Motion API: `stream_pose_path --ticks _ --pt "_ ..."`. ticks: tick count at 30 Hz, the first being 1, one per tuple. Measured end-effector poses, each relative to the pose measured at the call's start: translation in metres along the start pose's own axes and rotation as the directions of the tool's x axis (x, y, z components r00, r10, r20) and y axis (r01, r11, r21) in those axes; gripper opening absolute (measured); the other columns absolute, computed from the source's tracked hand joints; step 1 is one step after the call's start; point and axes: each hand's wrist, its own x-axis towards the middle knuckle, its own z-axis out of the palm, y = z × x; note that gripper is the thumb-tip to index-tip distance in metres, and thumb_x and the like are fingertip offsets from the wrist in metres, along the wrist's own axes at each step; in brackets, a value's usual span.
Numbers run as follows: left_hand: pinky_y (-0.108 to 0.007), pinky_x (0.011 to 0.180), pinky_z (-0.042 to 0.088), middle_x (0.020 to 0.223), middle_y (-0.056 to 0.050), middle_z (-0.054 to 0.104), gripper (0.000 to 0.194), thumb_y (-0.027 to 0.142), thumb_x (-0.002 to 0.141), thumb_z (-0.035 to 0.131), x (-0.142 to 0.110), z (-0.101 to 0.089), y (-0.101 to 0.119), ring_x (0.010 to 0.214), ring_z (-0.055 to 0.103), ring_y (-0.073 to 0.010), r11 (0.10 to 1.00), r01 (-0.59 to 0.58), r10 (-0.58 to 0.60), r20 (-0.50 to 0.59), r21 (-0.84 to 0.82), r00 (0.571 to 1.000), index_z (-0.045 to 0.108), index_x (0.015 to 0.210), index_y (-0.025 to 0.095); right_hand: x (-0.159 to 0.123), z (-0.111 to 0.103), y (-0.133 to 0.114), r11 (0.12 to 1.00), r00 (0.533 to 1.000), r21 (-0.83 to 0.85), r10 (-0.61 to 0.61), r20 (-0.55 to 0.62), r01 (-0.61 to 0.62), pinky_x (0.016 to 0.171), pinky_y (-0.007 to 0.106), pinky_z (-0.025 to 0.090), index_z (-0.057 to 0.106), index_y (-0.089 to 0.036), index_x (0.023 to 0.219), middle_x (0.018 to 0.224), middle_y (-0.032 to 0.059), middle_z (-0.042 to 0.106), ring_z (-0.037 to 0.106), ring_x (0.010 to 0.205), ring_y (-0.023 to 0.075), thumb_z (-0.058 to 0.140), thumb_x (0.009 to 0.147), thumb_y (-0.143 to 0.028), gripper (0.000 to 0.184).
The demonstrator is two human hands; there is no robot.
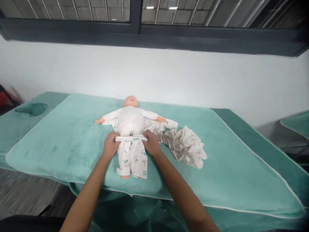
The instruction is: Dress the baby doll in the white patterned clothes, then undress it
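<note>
A baby doll [131,119] with a white cloth body lies on its back, head toward the wall and arms spread. Printed white baby pants [135,158] cover its legs, with one foot showing at the left cuff. My left hand [111,145] is closed on the left side of the waistband. On the other side, my right hand [151,143] grips the waistband too. The waistband stretches between both hands just below the doll's torso. A printed white garment [171,124] is spread partly beneath the doll, its sleeve reaching out to the right.
A crumpled pile of pale printed cloth [187,146] lies right of the doll. The doll rests on a bed with a green cover [229,167]. A small dark green object [32,109] sits at the far left. Behind stand a white wall [193,80] and a barred window.
</note>
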Motion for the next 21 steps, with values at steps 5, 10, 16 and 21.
stream_pose_path --ticks 5,10,16,21 --pt "-0.035 0.098 0.048 0.118 -0.006 0.058 0.039 0.040 0.079 0.071 0.005 -0.018 0.002 0.111 0.057 -0.0223 0.985 0.049 -0.015 0.201 -0.168 0.979 0.057 0.111 0.024 -0.007 -0.019 -0.005 0.957 0.965 0.281 -0.006 0.260 -0.070 0.088 0.034 0.047 0.056 -0.023 0.112 0.108 0.0025 0.063 0.058 0.101 0.0224 0.065 0.084 -0.043 0.035" --pt "-0.035 0.102 0.045 0.120 -0.007 0.056 0.044 0.041 0.069 0.082 0.001 -0.023 0.001 0.118 0.054 -0.0247 0.989 -0.074 0.109 0.287 -0.131 0.952 0.059 0.103 0.023 -0.024 -0.020 -0.006 0.995 0.964 0.078 -0.077 0.254 0.059 0.088 0.038 0.046 0.058 -0.022 0.102 0.101 0.0040 0.063 0.058 0.097 0.0251 0.081 0.073 -0.051 0.048" --pt "-0.031 0.075 0.044 0.073 -0.001 0.058 0.013 0.025 0.080 0.057 -0.023 -0.005 -0.010 0.073 0.055 -0.0192 0.981 -0.119 0.101 0.123 0.152 0.987 0.047 0.072 0.022 -0.044 0.002 0.000 0.937 0.954 -0.181 -0.290 0.068 0.298 0.083 0.038 0.044 0.050 -0.022 0.076 0.072 0.0023 0.058 0.053 0.071 0.0210 0.062 0.078 -0.021 0.012" --pt "-0.029 0.071 0.043 0.081 0.000 0.064 0.009 0.026 0.079 0.057 -0.021 -0.002 -0.010 0.074 0.058 -0.0179 0.991 -0.022 0.002 0.144 0.135 0.990 0.055 0.086 0.022 -0.039 0.000 -0.002 0.976 0.987 -0.144 -0.160 0.027 0.162 0.078 0.035 0.044 0.051 -0.022 0.085 0.084 0.0047 0.061 0.054 0.078 0.0222 0.052 0.071 -0.015 0.016"
